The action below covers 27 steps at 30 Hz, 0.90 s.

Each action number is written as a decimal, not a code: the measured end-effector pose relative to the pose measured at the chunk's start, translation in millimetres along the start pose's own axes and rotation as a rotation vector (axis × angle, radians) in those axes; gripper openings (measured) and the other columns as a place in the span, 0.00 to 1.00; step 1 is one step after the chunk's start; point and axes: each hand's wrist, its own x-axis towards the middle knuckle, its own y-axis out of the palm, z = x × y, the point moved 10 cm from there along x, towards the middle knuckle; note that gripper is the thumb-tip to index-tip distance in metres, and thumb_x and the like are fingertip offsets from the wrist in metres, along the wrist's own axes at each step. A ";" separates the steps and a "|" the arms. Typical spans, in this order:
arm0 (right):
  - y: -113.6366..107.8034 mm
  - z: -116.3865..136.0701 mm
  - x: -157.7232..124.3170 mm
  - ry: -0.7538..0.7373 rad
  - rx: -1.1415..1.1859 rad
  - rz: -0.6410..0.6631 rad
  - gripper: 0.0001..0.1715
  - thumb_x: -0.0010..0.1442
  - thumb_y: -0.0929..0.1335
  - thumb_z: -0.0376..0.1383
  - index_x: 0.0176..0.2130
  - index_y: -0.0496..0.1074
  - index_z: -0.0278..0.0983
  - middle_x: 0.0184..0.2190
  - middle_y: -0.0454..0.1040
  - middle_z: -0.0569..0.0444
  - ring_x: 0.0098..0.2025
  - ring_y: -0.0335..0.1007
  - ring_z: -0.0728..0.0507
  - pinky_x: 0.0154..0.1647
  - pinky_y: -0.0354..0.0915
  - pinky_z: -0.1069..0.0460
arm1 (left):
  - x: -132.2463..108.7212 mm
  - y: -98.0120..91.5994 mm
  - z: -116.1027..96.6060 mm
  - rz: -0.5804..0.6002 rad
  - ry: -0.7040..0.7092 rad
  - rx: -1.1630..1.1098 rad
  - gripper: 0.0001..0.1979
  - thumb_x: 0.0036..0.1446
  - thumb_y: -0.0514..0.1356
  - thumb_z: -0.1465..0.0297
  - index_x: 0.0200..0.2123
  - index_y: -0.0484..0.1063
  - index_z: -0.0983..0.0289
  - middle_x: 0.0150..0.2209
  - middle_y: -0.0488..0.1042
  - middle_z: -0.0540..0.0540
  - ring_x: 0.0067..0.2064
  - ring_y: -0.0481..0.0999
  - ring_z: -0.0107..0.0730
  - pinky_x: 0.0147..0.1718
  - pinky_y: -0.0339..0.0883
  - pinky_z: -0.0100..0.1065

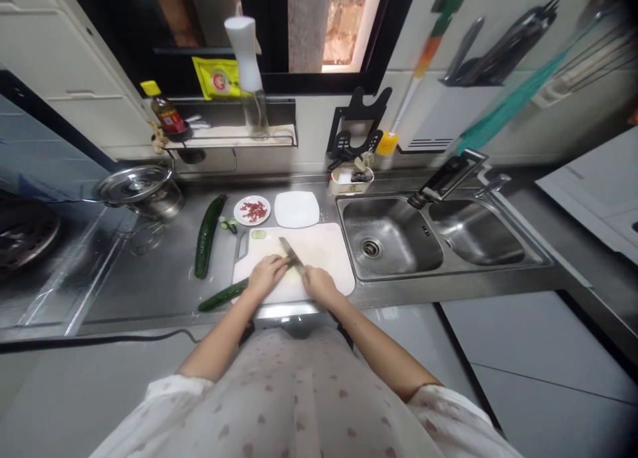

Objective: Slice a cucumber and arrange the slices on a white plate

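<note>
On the white cutting board [323, 245], my right hand [319, 285] is closed round the handle of a knife [290, 250], whose blade points away and to the left. My left hand [268, 275] grips a cucumber [224, 296] that runs out past the board's left edge. The blade meets the cucumber's right end beside my left fingertips. A few pale slices lie under the blade, partly hidden. Two cucumber slices [258, 234] rest at the board's upper left corner. A second, whole cucumber [209, 235] lies on the counter to the left.
Behind the board stand a small plate of chopped red pieces [252, 211] and a white square plate [297, 209]. Cucumber end pieces [228, 225] lie nearby. A lidded steel pot [144, 191] is at the left, a double sink [391, 238] at the right. A shelf [224, 137] holds bottles.
</note>
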 end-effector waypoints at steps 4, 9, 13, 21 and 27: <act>2.5 -4.8 -9.1 0.008 -0.020 0.044 0.17 0.66 0.57 0.34 0.48 0.70 0.33 0.41 0.77 0.42 0.43 0.74 0.41 0.41 0.62 0.52 | -0.3 0.2 -0.2 0.003 0.004 -0.004 0.15 0.64 0.53 0.65 0.51 0.74 0.57 0.42 0.75 0.55 0.44 0.72 0.34 0.44 0.66 0.35; 5.9 -12.5 -22.0 0.023 -0.037 0.087 0.17 0.65 0.58 0.33 0.47 0.71 0.33 0.40 0.77 0.43 0.44 0.73 0.42 0.40 0.62 0.53 | 0.3 0.3 -0.3 0.011 -0.004 -0.006 0.16 0.65 0.53 0.64 0.51 0.74 0.57 0.42 0.75 0.55 0.44 0.72 0.34 0.45 0.67 0.35; 6.9 -15.0 -25.5 0.029 -0.051 0.100 0.17 0.65 0.58 0.32 0.47 0.71 0.33 0.41 0.76 0.43 0.44 0.73 0.42 0.40 0.62 0.53 | 1.2 -0.3 -0.9 0.016 0.000 -0.026 0.15 0.65 0.53 0.64 0.51 0.74 0.57 0.42 0.75 0.55 0.44 0.72 0.34 0.45 0.67 0.35; 3.2 -7.2 -17.1 0.006 -0.041 0.087 0.15 0.65 0.58 0.33 0.45 0.71 0.33 0.41 0.76 0.42 0.44 0.73 0.41 0.41 0.62 0.52 | 1.9 -1.9 -1.9 0.022 0.004 -0.034 0.16 0.64 0.53 0.64 0.51 0.74 0.57 0.42 0.75 0.55 0.44 0.72 0.35 0.45 0.67 0.35; 0.0 -1.6 -9.7 0.010 -0.026 0.097 0.16 0.65 0.58 0.32 0.46 0.71 0.33 0.42 0.76 0.42 0.45 0.73 0.41 0.41 0.63 0.52 | 2.4 -0.8 -1.2 0.030 -0.004 -0.041 0.15 0.64 0.53 0.65 0.50 0.74 0.58 0.42 0.75 0.55 0.44 0.72 0.35 0.45 0.67 0.35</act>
